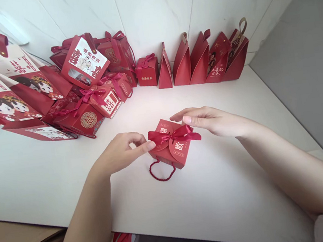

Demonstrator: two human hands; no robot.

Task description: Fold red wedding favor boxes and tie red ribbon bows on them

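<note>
A red gift box (180, 155) with pale lettering lies on the white table, lid side up. Across its top runs a dark pink satin ribbon (171, 136) tied in a bow. From its near side a dark red cord handle (163, 180) loops onto the table. At the left corner, my left hand (126, 151) has its thumb on the box by the bow's left loop and its index finger curled beside it; the other fingers are partly hidden. My right hand (209, 120) reaches over the far right edge, fingers stretched out, fingertips at or just above the box.
Several red boxes with ribbons, such as a double-happiness box (85, 121), are heaped at the left beside tall handled boxes (10, 105). A small ribboned cube box (147, 73) and a row of triangular boxes (182, 68) line the tiled wall. Cardboard (16, 239) sits at lower left.
</note>
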